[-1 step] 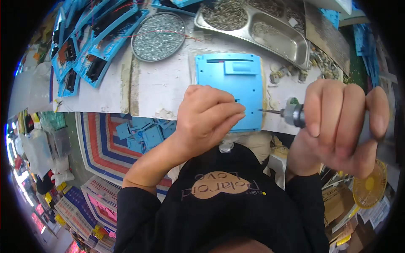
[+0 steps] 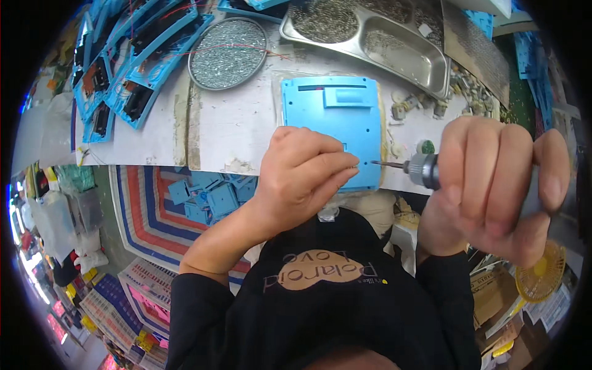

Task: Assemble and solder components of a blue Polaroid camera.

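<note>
A light-blue plastic housing point(image 2: 330, 126) lies flat on the white bench, with small holes, a slot and a raised block on its upper face. My left hand point(image 2: 305, 176) rests over its lower left part, fingertips pinched together; whatever they hold is hidden. My right hand point(image 2: 493, 185) is wrapped round a power screwdriver point(image 2: 424, 171) held sideways. Its thin bit points left, with the tip over the housing's lower right, close to a small hole. I cannot tell whether the tip touches.
A round dish of silvery screws point(image 2: 228, 54) stands at the far left of the housing. Behind it sits a metal compartment tray point(image 2: 431, 69) with small parts. Small motors point(image 2: 441, 108) lie at right. Wired blue housings point(image 2: 132, 98) are stacked left; blue pieces point(image 2: 216, 197) fill a striped bag below.
The bench and the housing appear slightly farther left in the picture, and the screwdriver has shifted left a little too. Both hands keep nearly the same pose.
</note>
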Demonstrator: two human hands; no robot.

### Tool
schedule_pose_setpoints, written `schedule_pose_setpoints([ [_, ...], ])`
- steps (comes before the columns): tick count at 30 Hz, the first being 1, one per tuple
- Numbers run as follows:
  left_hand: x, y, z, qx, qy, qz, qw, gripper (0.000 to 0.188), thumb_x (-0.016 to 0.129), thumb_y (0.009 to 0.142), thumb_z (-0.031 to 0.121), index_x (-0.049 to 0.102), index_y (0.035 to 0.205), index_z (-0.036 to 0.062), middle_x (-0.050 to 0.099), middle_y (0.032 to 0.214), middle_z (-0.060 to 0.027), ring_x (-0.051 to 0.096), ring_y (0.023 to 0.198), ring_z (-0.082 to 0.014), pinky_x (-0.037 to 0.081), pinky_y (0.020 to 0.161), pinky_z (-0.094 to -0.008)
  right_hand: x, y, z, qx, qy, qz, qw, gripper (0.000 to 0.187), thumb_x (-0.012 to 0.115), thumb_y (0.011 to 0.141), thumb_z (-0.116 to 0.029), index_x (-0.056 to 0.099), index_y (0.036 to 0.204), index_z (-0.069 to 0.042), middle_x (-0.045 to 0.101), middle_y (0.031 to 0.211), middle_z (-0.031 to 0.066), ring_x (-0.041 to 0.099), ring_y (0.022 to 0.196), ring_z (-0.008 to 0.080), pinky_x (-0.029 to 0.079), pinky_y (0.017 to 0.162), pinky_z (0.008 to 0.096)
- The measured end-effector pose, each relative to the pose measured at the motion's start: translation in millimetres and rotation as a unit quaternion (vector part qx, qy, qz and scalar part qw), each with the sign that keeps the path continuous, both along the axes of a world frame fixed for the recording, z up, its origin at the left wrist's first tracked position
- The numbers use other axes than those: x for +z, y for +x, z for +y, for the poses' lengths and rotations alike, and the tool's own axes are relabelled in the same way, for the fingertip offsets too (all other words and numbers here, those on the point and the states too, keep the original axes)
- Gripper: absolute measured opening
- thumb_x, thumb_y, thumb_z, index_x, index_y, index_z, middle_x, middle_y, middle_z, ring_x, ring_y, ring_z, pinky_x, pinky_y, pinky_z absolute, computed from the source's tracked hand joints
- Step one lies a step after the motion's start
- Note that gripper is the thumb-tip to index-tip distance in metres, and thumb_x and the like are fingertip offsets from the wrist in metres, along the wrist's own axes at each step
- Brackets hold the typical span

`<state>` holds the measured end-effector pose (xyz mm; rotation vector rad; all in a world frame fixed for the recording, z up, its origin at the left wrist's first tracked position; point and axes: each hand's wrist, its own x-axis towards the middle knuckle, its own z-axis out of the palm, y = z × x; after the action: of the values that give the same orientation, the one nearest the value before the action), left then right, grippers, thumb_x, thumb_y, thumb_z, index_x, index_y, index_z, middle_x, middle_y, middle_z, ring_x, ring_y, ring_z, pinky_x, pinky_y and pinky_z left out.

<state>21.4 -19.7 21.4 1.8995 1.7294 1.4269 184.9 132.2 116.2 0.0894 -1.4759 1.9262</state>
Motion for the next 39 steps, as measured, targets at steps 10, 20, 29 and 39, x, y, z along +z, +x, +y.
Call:
schedule_pose_setpoints([
  [10,2,11,0,-0.018,-0.036,-0.09,0.995,0.021,0.08,0.074,-0.002,0.075,0.093,0.0038,0.069,0.086,-0.0088,0.063,0.073,-0.0222,0.048,0.069,-0.0314,-15,-3,-11,0.019,0.005,-0.01,1.0,0.022,0.068,0.095,-0.02,0.054,0.113,-0.019,0.061,0.068,-0.0076,0.056,0.055,0.0054,0.047,0.058,0.0227],
  [20,-2,6,2,-0.031,-0.007,-0.027,0.999,0.022,0.081,0.074,0.0,0.072,0.093,0.0046,0.067,0.088,-0.0086,0.062,0.075,-0.0245,0.048,0.069,-0.0348,-15,2,-9,0.014,0.001,-0.007,1.0,0.026,0.072,0.093,-0.022,0.056,0.113,-0.02,0.061,0.069,-0.0077,0.056,0.056,0.0053,0.048,0.058,0.0224],
  [29,8,-9,7,-0.109,0.006,0.031,0.994,0.023,0.083,0.072,0.009,0.07,0.091,0.0065,0.066,0.087,-0.0067,0.061,0.076,-0.0263,0.049,0.069,-0.0372,-17,-3,-12,0.038,-0.041,-0.002,0.998,0.022,0.069,0.096,-0.021,0.055,0.112,-0.019,0.06,0.069,-0.0079,0.056,0.055,0.005,0.049,0.059,0.0222],
  [39,30,-28,29,-0.295,-0.016,0.074,0.953,0.021,0.078,0.079,0.02,0.062,0.083,0.0072,0.057,0.081,-0.0052,0.061,0.072,-0.0267,0.05,0.064,-0.0393,-16,-2,-4,0.114,-0.091,-0.014,0.989,0.023,0.068,0.096,-0.022,0.053,0.112,-0.018,0.059,0.066,-0.0071,0.055,0.054,0.0066,0.05,0.06,0.0242],
])
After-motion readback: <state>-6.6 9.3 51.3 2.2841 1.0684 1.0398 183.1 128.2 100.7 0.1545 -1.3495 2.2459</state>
